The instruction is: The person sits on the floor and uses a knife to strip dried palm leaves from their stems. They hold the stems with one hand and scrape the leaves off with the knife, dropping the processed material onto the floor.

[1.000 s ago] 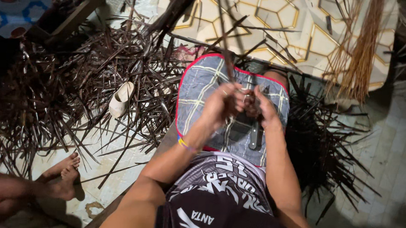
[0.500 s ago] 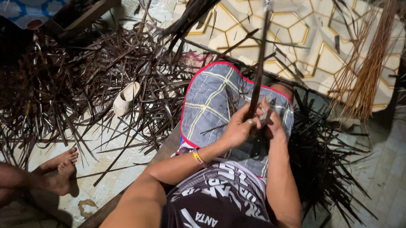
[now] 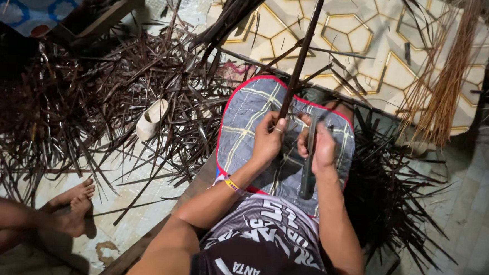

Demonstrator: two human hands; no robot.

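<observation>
Stalk (image 3: 300,62): long, dark, thin, rose from my lap over the padded cloth (image 3: 245,126) | left hand (image 3: 266,141): fingers clamped round its lower end | right hand (image 3: 321,150): fingers closed on dark knife (image 3: 308,177), just beside the stalk.

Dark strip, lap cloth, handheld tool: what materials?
Dark strip in the left hand: likely dried palm leaf or midrib, matte brown and stiff like the surrounding litter. Lap cloth: quilted fabric, grey plaid with red piping. Tool in the right hand: dark, long, probably a knife; material unclear.
</observation>
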